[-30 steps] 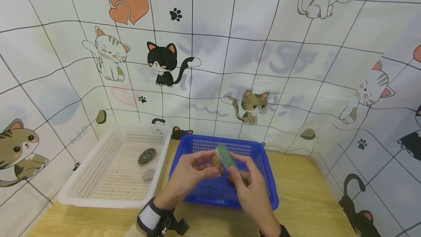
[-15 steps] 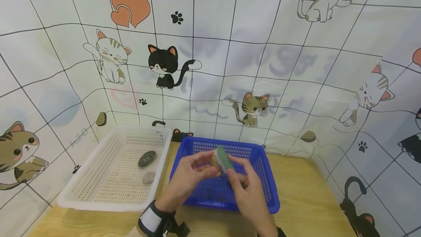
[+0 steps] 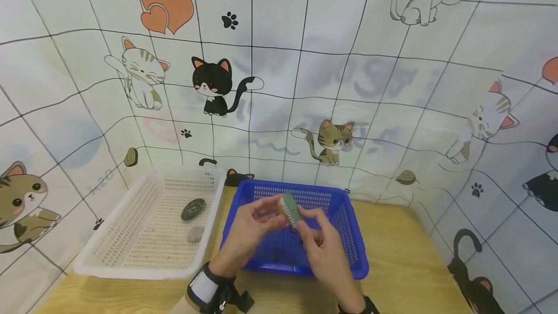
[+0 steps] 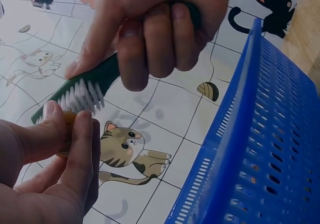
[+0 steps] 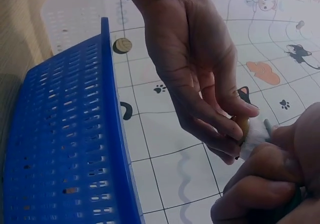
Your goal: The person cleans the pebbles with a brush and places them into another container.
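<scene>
My left hand (image 3: pixel 246 231) pinches a small yellowish-brown stone (image 5: pixel 242 126) between thumb and fingers, above the blue basket. In my right hand (image 3: pixel 324 248) is a green scrub brush (image 4: pixel 95 79), its fingers curled round the handle and the thumb along its back. White bristles (image 4: pixel 82 98) face the stone and lie right against it in the left wrist view. The fingers hide most of the stone.
Under the hands stands a blue perforated basket (image 3: pixel 301 272) with small dark bits inside. Left of it, a white basket (image 3: pixel 135 272) holds a dark, pale-veined stone (image 3: pixel 193 209) and a pale grey stone (image 3: pixel 195 234). Both sit on a wooden table (image 3: pixel 401 251).
The brush has shifted slightly left and turned against the stone, its bristles showing more in the head view. Both hands keep their holds; the baskets stay in place.
</scene>
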